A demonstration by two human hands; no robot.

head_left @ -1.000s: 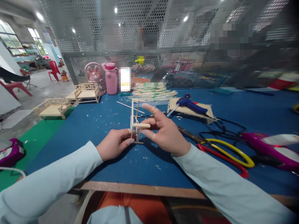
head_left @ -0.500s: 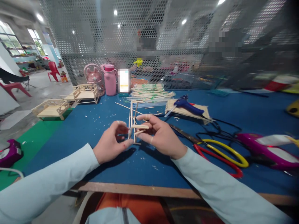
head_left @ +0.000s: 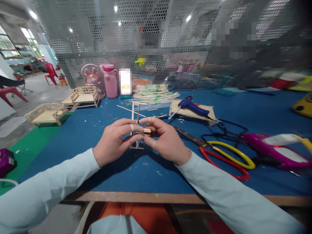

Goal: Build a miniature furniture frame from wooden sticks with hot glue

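Both my hands meet over a small frame of thin wooden sticks [head_left: 133, 112], which stands on the blue tabletop and is partly covered by my fingers. Short wooden sticks [head_left: 147, 130] lie between the fingers of my right hand [head_left: 168, 139], which is closed around them. From the left, my left hand [head_left: 114, 139] closes its thumb and fingertips on the left end of these short sticks, in front of the frame. Pale wraps show on some fingers. The exact contact of the left fingertips with the frame is hidden.
Right of my hands lie large scissors [head_left: 224, 156] with red and yellow handles, and a purple device [head_left: 275, 152] with cables. Behind are a blue glue gun [head_left: 195, 107] on a wooden piece, bundled sticks [head_left: 156, 92], a pink bottle [head_left: 110, 81] and miniature wooden furniture [head_left: 46, 114].
My left thumb and fingers have moved right and closed on the short sticks held by my right hand. The whole view has shifted slightly.
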